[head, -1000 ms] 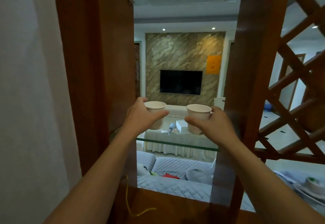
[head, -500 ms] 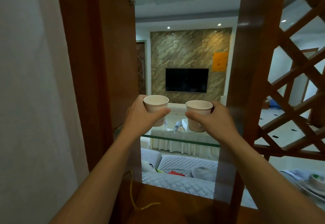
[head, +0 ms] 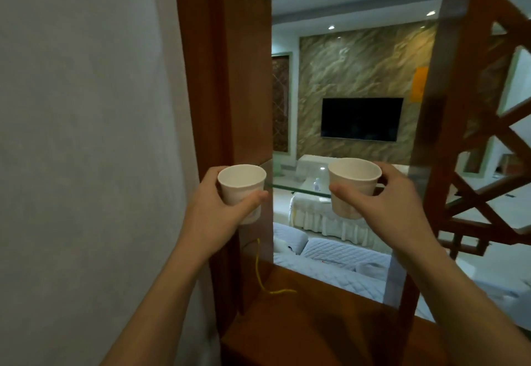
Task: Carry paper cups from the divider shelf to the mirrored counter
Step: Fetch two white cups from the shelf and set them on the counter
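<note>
My left hand [head: 218,210] wraps one paper cup, the left cup [head: 242,190]: thumb across the near side, fingers behind, closed snug on the wall. Cup upright, mouth open, inside looks empty. It sits in front of the brown wooden post [head: 227,78] at the left side of the divider opening.

My right hand [head: 385,204] grips a second cup, the right cup [head: 352,186], the same way: thumb on the near wall, fingers curled round the far side. Cup upright, tipped slightly toward me, inside looks empty.

Both cups are held in the air, well apart from each other, above the glass shelf [head: 298,189] whose green edge runs between them. Neither touches the shelf.

Below: wooden ledge [head: 316,322] with a yellow cord [head: 263,276] lying on it. Lattice [head: 488,164] to the right. Through the opening, a TV [head: 361,120] on a stone-patterned wall.
</note>
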Action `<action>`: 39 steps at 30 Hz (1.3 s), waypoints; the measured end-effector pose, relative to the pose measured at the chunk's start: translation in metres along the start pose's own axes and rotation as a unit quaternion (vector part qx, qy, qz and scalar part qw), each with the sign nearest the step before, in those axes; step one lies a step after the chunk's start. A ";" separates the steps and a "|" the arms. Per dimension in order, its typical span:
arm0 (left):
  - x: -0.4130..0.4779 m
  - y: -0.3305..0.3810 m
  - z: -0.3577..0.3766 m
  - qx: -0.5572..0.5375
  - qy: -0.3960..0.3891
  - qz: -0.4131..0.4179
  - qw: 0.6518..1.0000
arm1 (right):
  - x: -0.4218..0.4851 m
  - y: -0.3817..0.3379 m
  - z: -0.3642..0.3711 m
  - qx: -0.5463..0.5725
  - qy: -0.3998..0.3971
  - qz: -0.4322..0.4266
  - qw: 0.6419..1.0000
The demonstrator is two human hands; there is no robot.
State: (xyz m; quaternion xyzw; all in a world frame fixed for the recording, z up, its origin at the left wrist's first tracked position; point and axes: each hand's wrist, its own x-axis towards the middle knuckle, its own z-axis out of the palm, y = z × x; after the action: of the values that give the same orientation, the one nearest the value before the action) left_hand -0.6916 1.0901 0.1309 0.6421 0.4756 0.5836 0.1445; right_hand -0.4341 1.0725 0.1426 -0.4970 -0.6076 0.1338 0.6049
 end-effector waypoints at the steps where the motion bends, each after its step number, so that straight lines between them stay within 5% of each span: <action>1: -0.010 0.000 -0.008 0.005 0.009 -0.010 1.000 | -0.005 0.001 0.003 0.010 -0.007 -0.002 1.000; 9: -0.106 0.016 -0.065 0.081 0.127 -0.090 0.985 | -0.041 0.013 0.038 0.102 -0.143 -0.006 0.985; 16: -0.220 0.054 -0.091 0.177 0.267 -0.177 0.930 | -0.090 0.010 0.062 0.148 -0.287 -0.045 0.945; 26: -0.392 0.144 -0.124 0.272 0.409 -0.245 0.836 | -0.207 -0.049 0.074 0.244 -0.465 -0.061 0.849; 39: -0.644 0.301 -0.165 0.391 0.563 -0.294 0.666 | -0.445 -0.187 0.044 0.332 -0.642 -0.120 0.680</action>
State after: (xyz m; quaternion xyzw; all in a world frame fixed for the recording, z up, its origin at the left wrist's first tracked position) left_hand -0.6187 0.3752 0.0057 0.0158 0.8152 0.5216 -0.2511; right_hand -0.6557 0.6633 0.0073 0.0215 -0.8171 0.5395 0.2021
